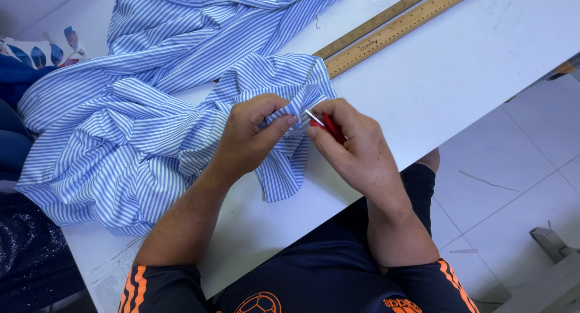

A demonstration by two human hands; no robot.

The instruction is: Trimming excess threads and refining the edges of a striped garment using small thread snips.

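A blue and white striped fabric [133, 125] lies bunched across the white table [459, 65]. My left hand [251, 138] pinches a fold of this fabric between thumb and fingers near the table's front edge. My right hand [356, 147] holds a small red-handled tool [326, 125] with a thin metal tip. The tip points at the pinched fold, right beside my left thumb. Part of the tool is hidden inside my right fist.
Two long wooden rulers [393, 26] lie side by side at the back right of the table. A floral cloth [42, 50] and dark blue fabric [12, 77] sit at the left edge. Tiled floor [513, 186] lies to the right.
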